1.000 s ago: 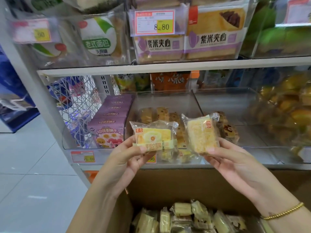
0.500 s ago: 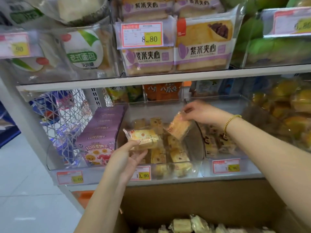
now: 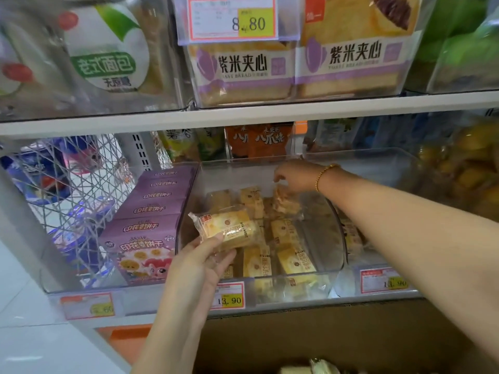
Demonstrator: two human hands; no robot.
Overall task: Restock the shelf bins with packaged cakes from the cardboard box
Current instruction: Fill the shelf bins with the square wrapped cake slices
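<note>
The cardboard box (image 3: 324, 333) runs off the near edge; you can't tell whether your right hand (image 3: 294, 176) grips the far packaged cake (image 3: 286, 202).

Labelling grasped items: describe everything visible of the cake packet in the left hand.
The cake packet is a square yellow cake in clear crinkly wrap, with a small red corner label and a printed band. It is tilted, at the front-left of the clear bin. The left hand pinches its lower edge.

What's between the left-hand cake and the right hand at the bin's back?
Head view: only stocked cakes inside the clear bin, between the held cake in the left hand and the right hand.
</note>
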